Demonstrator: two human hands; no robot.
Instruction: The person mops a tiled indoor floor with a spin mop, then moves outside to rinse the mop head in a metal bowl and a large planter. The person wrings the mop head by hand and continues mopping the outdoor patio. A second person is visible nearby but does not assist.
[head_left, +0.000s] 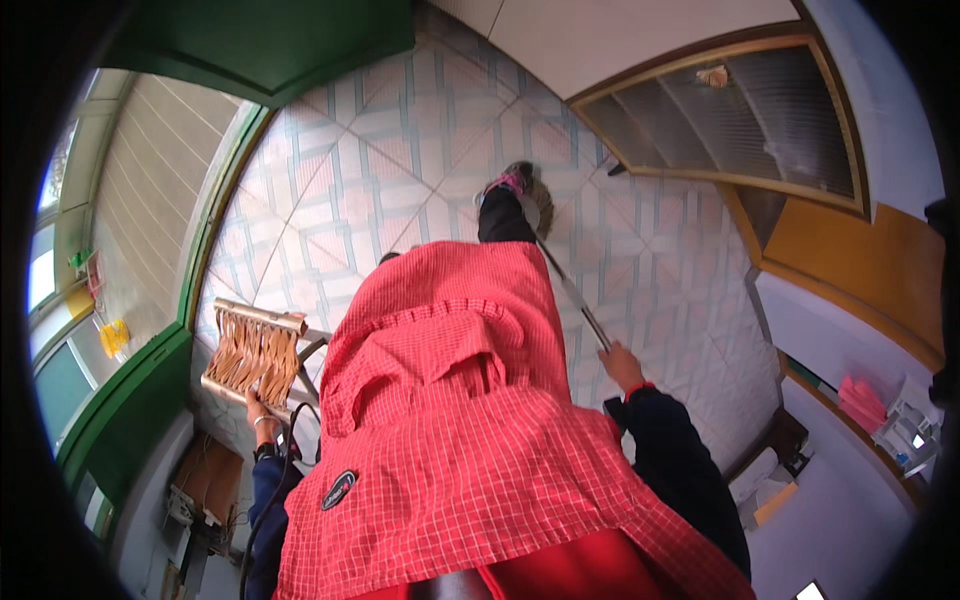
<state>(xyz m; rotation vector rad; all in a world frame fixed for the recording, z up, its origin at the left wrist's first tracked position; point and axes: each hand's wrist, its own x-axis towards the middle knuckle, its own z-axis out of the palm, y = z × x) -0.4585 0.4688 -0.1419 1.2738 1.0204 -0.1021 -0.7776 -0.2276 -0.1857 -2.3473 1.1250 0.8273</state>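
Observation:
My left hand (259, 412) grips the near rail of a small folding stool (256, 352) with a seat of tan woven straps. The stool is lifted at my left side, close to the green door frame. In my right hand (624, 366) is the metal pole (571, 291) of a mop. It slants away to a round mop head (546, 206) with a grey-brown fringe, which rests on the tiled floor (442, 157). My shoe (516, 178) partly hides the mop head. A red checked apron (450, 450) covers my front.
A green door (262, 45) stands at the upper left, beside a doorway with a green frame (225, 202). To the right is a cabinet with a ribbed glass door (720, 120). Lower left, a brown wooden piece of furniture (206, 480) has cables beside it. A pink cloth (861, 403) lies far right.

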